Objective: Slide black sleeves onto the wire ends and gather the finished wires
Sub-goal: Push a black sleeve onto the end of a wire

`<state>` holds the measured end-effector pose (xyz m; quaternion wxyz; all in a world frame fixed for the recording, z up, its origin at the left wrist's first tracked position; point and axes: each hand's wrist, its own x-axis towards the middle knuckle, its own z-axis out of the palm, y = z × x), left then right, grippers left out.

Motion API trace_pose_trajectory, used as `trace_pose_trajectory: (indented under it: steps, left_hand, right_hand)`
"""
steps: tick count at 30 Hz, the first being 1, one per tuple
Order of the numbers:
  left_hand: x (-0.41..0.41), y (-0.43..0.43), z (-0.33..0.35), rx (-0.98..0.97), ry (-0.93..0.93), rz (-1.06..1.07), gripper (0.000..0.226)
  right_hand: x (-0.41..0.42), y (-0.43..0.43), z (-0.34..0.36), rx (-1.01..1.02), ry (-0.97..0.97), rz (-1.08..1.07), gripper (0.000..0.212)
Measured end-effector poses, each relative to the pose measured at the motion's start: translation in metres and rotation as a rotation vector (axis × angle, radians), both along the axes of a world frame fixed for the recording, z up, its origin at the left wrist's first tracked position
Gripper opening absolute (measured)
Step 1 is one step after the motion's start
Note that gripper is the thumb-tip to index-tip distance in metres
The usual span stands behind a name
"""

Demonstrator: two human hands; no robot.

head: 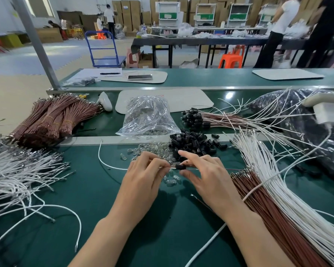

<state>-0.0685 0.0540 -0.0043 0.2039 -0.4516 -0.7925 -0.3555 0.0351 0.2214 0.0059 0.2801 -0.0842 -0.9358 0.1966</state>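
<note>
Centrally in the frame, the left hand [143, 176] pinches a thin white wire [102, 160]; the right hand [204, 176] pinches a black sleeve [180, 167] on its end. Both look light; the limp wire wants gripping near its tip.

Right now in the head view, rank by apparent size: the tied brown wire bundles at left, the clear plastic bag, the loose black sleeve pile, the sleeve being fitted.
1. tied brown wire bundles
2. clear plastic bag, not far behind
3. loose black sleeve pile
4. single black sleeve, held, smallest by far
</note>
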Motion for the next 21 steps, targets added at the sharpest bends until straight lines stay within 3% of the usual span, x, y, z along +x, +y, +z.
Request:
trace_pose_trajectory:
  steps: [8, 13, 18, 21]
  left_hand:
    - [0.004, -0.001, 0.002, -0.025, -0.057, -0.068, 0.022]
    - [0.004, 0.001, 0.002, -0.065, 0.027, -0.074, 0.024]
    - [0.0, 0.002, -0.002, -0.082, 0.063, -0.052, 0.014]
    - [0.0, 0.001, -0.001, -0.088, 0.039, -0.055, 0.014]
  right_hand:
    - [-0.002, -0.008, -0.001, -0.064, 0.04, 0.07, 0.047]
    - [-0.001, -0.006, 0.001, -0.093, 0.004, 0.083, 0.049]
    - [0.0, 0.001, -0.002, -0.187, 0.074, -0.025, 0.051]
    - [0.0, 0.003, -0.002, -0.234, 0.172, -0.143, 0.037]
